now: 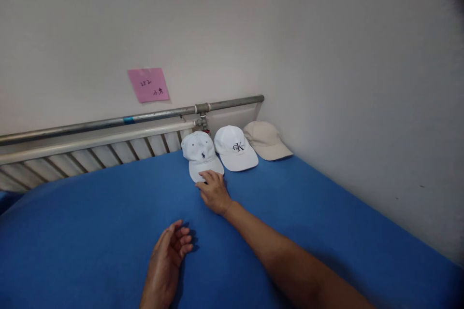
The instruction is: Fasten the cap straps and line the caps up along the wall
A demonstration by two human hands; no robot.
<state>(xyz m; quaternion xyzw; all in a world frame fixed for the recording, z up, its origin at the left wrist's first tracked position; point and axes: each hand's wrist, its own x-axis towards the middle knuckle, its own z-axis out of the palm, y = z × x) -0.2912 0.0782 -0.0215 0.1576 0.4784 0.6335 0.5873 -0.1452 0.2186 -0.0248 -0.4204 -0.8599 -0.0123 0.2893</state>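
A white baseball cap with a small dark emblem sits at the left end of a row of three caps. My right hand reaches to its brim, fingers on top and thumb at the front edge, pinching it. Just right of it is a white cap with black "CK" letters. Farthest right, a beige cap rests against the wall. My left hand is over the blue sheet in front, palm turned inward, fingers loosely curled and apart, with nothing in it.
The blue-covered surface runs up to a white radiator. Above that, a metal pipe crosses the back wall, with a valve behind the caps. A pink note is stuck on the wall. Another wall bounds the right side.
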